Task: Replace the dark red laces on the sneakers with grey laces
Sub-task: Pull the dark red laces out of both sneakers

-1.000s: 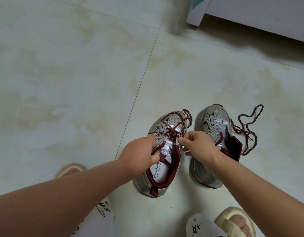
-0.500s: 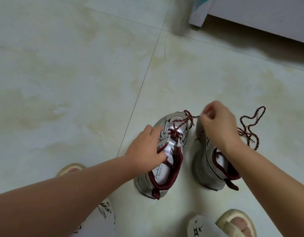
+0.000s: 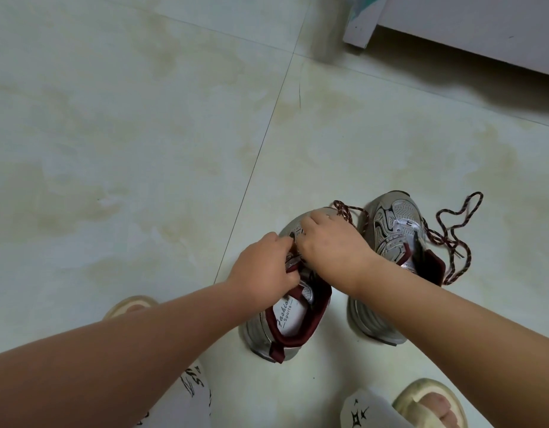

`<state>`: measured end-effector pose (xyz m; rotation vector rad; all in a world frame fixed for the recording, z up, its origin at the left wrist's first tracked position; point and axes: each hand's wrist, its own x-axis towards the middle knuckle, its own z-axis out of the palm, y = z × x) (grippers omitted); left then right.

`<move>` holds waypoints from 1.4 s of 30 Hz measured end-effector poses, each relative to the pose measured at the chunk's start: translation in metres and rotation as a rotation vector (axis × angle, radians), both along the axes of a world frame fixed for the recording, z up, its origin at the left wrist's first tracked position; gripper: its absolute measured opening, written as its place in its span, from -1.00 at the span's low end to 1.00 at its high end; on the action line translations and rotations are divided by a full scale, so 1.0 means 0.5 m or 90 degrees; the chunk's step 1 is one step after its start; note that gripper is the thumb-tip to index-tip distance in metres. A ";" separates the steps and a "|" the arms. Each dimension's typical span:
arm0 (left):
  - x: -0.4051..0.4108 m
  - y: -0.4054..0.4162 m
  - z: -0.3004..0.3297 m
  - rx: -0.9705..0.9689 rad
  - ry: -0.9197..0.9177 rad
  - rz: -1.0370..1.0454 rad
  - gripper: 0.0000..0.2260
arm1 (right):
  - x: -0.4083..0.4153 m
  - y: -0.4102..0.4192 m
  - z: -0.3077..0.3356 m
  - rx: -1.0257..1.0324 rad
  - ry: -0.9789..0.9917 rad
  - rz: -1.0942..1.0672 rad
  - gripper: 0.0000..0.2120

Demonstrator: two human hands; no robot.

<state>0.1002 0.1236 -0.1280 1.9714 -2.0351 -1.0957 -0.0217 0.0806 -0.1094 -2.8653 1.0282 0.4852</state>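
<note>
Head view, low centre of frame: both hands bent over the left-hand sneaker (image 3: 285,322), standing on the tiled floor (image 3: 143,149) beside its mate.

Right hand (image 3: 332,245) now back over the laced shoe's throat, having been out above the right-hand sneaker (image 3: 396,239) half a second ago, apparently drawing a length of lace clear. Fingers curled down into the eyelet rows, knuckles up; exact hold hidden beneath the hand, so no telling whether lace is pinched.

Left hand (image 3: 264,267) curled at the shoe's near edge, fingertips meeting the right hand's; seemingly holding the tongue or upper, though the contact point is masked.

A loose loop of dark red lace (image 3: 350,211) showing past the right hand's knuckles, toward the toe.

Right-hand sneaker apparently unlaced, tongue bare, its removed dark red lace (image 3: 452,239) heaped against its outer side at right of frame.

Compared with a second ago: criss-crossed lacing then plainly visible on the left-hand shoe, now covered by both hands. Likely reading: another crossing loosened, next one being worked out.

No grey laces in sight; removal stage not finished, relacing not begun.

Sandalled feet (image 3: 433,406) at bottom edge; white furniture base (image 3: 470,29) at upper right.
</note>
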 end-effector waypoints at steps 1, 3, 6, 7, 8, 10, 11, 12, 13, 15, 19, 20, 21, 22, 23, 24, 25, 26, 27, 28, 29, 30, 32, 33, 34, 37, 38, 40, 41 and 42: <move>0.001 0.001 0.001 -0.003 -0.005 -0.006 -0.83 | -0.002 -0.002 -0.003 0.028 0.016 -0.031 -0.90; 0.006 0.003 0.001 -0.002 0.001 -0.010 -0.74 | -0.010 -0.012 -0.007 0.103 -0.055 -0.228 -0.90; 0.011 0.002 0.002 -0.001 0.023 -0.007 -0.69 | -0.032 -0.020 -0.018 0.194 -0.240 -0.574 -0.84; 0.010 0.002 0.002 -0.001 0.026 -0.007 -0.69 | -0.038 -0.020 -0.021 0.210 -0.286 -0.641 -0.85; 0.009 0.002 0.001 -0.001 0.030 -0.010 -0.68 | -0.045 -0.016 -0.025 0.206 -0.289 -0.661 -0.87; 0.007 0.003 -0.002 0.003 0.032 -0.016 -0.68 | -0.050 -0.005 -0.025 0.130 -0.237 -0.553 -0.84; 0.007 0.005 -0.003 0.007 0.031 -0.017 -0.67 | -0.052 -0.002 -0.028 0.066 -0.218 -0.450 -0.76; 0.009 0.007 -0.005 0.013 0.033 -0.013 -0.67 | -0.055 -0.002 -0.030 0.022 -0.197 -0.329 -0.71; 0.011 0.010 -0.006 0.020 0.037 -0.006 -0.66 | -0.055 -0.005 -0.031 -0.002 -0.180 -0.216 -0.72; 0.015 0.013 -0.007 0.034 0.050 0.010 -0.66 | -0.058 -0.015 -0.044 -0.025 -0.170 -0.076 -0.85; 0.020 0.017 -0.007 0.036 0.054 0.011 -0.67 | -0.045 -0.024 -0.032 0.069 -0.310 -0.413 -0.90; 0.021 0.016 -0.007 0.035 0.052 0.015 -0.67 | -0.047 -0.027 -0.027 0.139 -0.395 -0.581 -0.90; 0.022 0.016 -0.008 0.035 0.052 0.020 -0.67 | -0.053 -0.029 -0.027 0.215 -0.478 -0.707 -0.88; 0.021 0.015 -0.008 0.035 0.052 0.025 -0.67 | -0.059 -0.028 -0.028 0.262 -0.535 -0.767 -0.88; 0.021 0.015 -0.008 0.036 0.052 0.027 -0.67 | -0.061 -0.023 -0.027 0.294 -0.541 -0.760 -0.92; 0.020 0.014 -0.008 0.036 0.052 0.029 -0.67 | -0.058 -0.018 -0.024 0.308 -0.510 -0.698 -0.94; 0.019 0.013 -0.008 0.036 0.051 0.030 -0.67 | -0.053 -0.012 -0.023 0.303 -0.446 -0.616 -0.87; 0.018 0.014 -0.008 0.036 0.050 0.031 -0.67 | -0.049 -0.006 -0.029 0.286 -0.365 -0.545 -0.80; 0.018 0.014 -0.008 0.037 0.048 0.032 -0.67 | -0.043 -0.003 -0.035 0.258 -0.309 -0.502 -0.76; 0.019 0.015 -0.008 0.039 0.047 0.031 -0.66 | -0.037 -0.005 -0.036 0.230 -0.286 -0.489 -0.78; 0.020 0.017 -0.008 0.042 0.047 0.030 -0.66 | -0.032 -0.009 -0.034 0.211 -0.288 -0.491 -0.83; 0.021 0.019 -0.007 0.046 0.048 0.028 -0.66 | -0.028 -0.014 -0.034 0.195 -0.293 -0.492 -0.87; 0.021 0.023 -0.008 0.052 0.046 0.021 -0.65 | -0.022 -0.021 -0.036 0.200 -0.282 -0.482 -0.89; 0.021 0.023 -0.008 0.054 0.043 0.018 -0.65 | -0.020 -0.024 -0.038 0.227 -0.288 -0.475 -0.88; 0.020 0.023 -0.008 0.055 0.041 0.016 -0.64 | -0.019 -0.025 -0.039 0.252 -0.300 -0.458 -0.88; 0.020 0.021 -0.011 0.054 0.041 0.016 -0.65 | -0.024 -0.018 -0.041 0.280 -0.287 -0.384 -0.84; 0.020 0.022 -0.011 0.055 0.042 0.016 -0.65 | -0.027 -0.017 -0.044 0.274 -0.272 -0.367 -0.83; 0.020 0.025 -0.011 0.056 0.047 0.021 -0.65 | -0.025 -0.016 -0.040 0.267 -0.298 -0.393 -0.86; 0.020 0.026 -0.011 0.055 0.050 0.024 -0.66 | -0.021 -0.017 -0.030 0.298 -0.365 -0.470 -0.89; 0.021 0.027 -0.011 0.053 0.053 0.025 -0.66 | -0.017 -0.020 -0.014 0.348 -0.469 -0.574 -0.90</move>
